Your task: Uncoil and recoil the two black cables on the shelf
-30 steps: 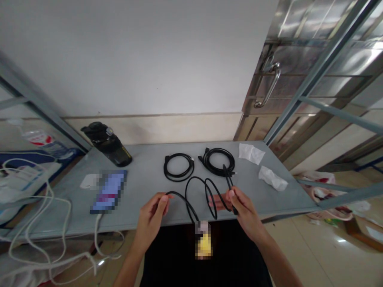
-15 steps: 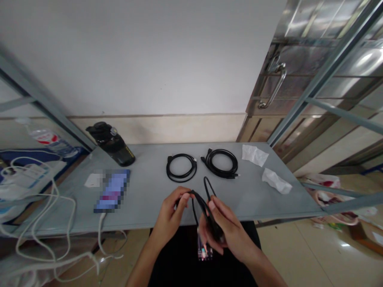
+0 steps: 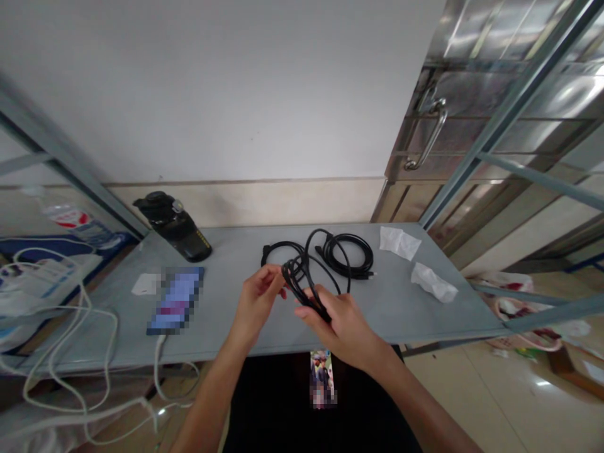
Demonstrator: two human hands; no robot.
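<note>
1. Head view: left hand (image 3: pixel 257 299) and right hand (image 3: pixel 346 324) together above the front half of a grey table (image 3: pixel 406 314), with a black cable (image 3: pixel 307 275) gathered in loops between them.
2. At right, grip closed snugly around the bundle, thumb along the near side, one wide loop rising toward the table's back edge.
3. At left, grip nearly closed, thumb and fingertips bunched against the bundle's left end; impossible to tell whether any strand is pinched.
4. Toward the middle of the back edge, side by side: a left coil (image 3: pixel 265 253) of black cord, partly hidden behind the held loops, and a thicker right coil (image 3: pixel 353 273), plugs showing.
5. Near the back right corner, a crumpled white wrapper (image 3: pixel 400 243); closer to the right edge, a second wrapper (image 3: pixel 434 283).
6. Near the back left corner, a dark bottle (image 3: pixel 177 229); between bottle and front edge, a phone (image 3: pixel 177 302), image blurred, just beside a white card (image 3: pixel 146 284).
</note>
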